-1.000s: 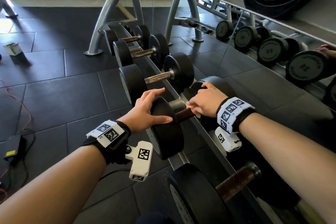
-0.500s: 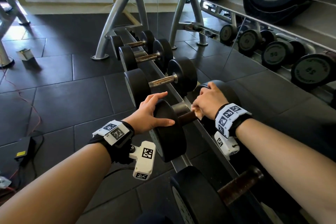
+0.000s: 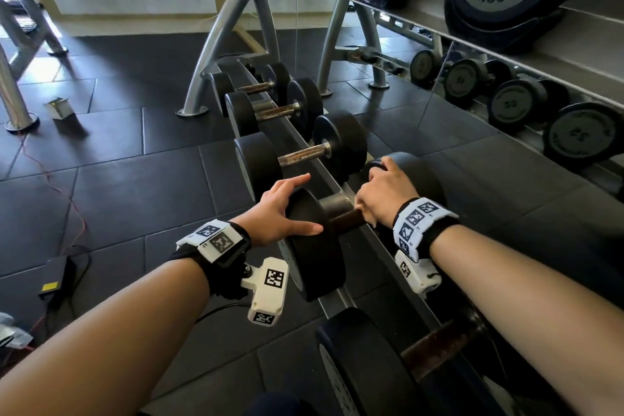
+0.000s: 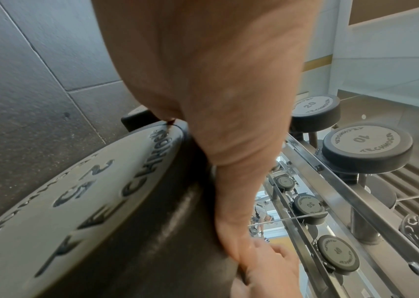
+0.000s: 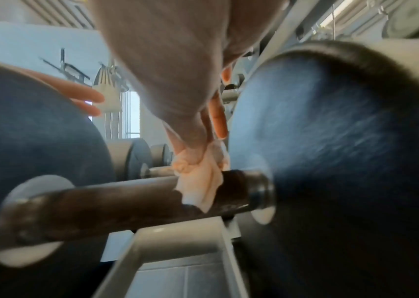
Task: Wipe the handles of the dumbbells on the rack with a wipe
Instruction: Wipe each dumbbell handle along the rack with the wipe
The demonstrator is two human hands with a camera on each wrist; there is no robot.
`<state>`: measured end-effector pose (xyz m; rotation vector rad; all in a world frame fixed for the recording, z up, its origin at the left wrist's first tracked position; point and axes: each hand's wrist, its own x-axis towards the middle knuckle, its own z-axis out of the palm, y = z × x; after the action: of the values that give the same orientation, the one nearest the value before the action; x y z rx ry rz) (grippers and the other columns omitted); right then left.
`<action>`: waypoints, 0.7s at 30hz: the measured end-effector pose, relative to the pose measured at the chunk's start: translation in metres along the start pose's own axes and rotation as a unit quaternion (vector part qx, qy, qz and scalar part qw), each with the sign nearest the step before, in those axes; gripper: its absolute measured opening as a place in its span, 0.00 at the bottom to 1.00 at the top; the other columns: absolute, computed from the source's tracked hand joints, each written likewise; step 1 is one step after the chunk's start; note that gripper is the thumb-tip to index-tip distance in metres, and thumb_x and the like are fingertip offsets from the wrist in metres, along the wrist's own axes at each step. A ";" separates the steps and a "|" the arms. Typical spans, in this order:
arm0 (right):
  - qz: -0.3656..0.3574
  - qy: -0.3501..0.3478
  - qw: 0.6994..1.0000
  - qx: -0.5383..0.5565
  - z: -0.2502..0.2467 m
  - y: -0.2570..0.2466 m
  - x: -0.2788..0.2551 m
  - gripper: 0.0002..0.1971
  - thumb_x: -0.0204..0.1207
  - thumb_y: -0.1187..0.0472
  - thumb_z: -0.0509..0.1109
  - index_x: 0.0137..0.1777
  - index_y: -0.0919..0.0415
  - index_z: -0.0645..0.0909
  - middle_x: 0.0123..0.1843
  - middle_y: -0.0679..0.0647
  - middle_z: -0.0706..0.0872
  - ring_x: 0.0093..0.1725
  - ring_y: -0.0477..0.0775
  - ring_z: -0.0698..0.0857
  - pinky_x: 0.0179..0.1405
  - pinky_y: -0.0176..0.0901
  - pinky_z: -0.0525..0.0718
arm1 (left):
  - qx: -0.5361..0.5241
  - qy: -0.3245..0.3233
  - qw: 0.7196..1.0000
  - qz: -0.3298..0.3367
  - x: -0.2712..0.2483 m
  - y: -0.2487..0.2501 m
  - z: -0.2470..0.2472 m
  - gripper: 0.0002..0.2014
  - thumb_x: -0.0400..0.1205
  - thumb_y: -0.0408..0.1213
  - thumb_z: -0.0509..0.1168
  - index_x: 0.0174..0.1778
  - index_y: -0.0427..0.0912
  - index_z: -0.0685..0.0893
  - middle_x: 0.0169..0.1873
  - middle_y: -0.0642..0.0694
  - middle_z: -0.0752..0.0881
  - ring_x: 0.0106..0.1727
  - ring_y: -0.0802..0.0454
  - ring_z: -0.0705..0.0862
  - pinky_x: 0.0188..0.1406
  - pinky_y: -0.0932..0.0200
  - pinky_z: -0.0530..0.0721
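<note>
While the right hand point(image 3: 381, 192) is clutching the wipe point(image 5: 200, 181) on this 32 dumbbell's handle point(image 5: 127, 203) and the flat, released left hand point(image 3: 280, 209) is bracing its head point(image 3: 314, 243), three rusty handles at upper center are looking untouched.

From the head view, the right hand point(image 3: 381, 194) covers the wipe entirely, along with the far stretch of the dumbbell handle point(image 3: 341, 218). The right wrist view shows the wipe point(image 5: 198, 181), but motion blur smears both dumbbell heads there. The nearest dumbbell point(image 3: 364, 368) is cut off by the bottom edge. In the left wrist view, the left hand point(image 4: 216, 100) fills the middle, its fingertips out of sight, and the embossed number beside it is blurred.
</note>
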<state>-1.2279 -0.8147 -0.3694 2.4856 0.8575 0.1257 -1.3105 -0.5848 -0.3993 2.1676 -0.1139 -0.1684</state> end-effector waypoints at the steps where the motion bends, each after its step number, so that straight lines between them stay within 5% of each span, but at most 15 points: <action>1: 0.015 -0.006 1.000 -0.014 0.001 0.004 -0.001 0.12 0.78 0.44 0.66 0.49 0.45 0.90 0.44 0.45 0.89 0.60 0.51 0.80 0.74 0.56 0.56 | 0.003 -0.007 1.000 -0.005 0.001 0.001 -0.001 0.51 0.68 0.52 0.81 0.83 0.65 0.57 0.79 0.55 0.62 0.82 0.49 0.58 0.81 0.38 0.64; 14: -0.041 -0.008 0.988 0.151 -0.002 -0.009 -0.004 0.12 0.85 0.49 0.62 0.56 0.41 0.87 0.45 0.41 0.79 0.64 0.50 0.78 0.78 0.57 0.56 | 0.027 -0.009 0.999 -0.037 -0.006 0.011 -0.004 0.48 0.70 0.52 0.80 0.83 0.62 0.59 0.75 0.54 0.68 0.80 0.49 0.60 0.81 0.39 0.63; 21: -0.022 -0.022 0.964 0.265 0.005 -0.004 0.006 0.11 0.83 0.43 0.65 0.57 0.35 0.89 0.52 0.37 0.90 0.64 0.47 0.78 0.74 0.53 0.59 | 0.067 -0.007 0.998 0.012 -0.007 0.002 -0.005 0.43 0.70 0.61 0.76 0.80 0.67 0.63 0.77 0.58 0.66 0.80 0.49 0.57 0.82 0.39 0.59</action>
<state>-1.2237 -0.8108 -0.3762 2.9408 1.0343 -0.2007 -1.3162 -0.5808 -0.3945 2.2968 -0.1644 -0.1666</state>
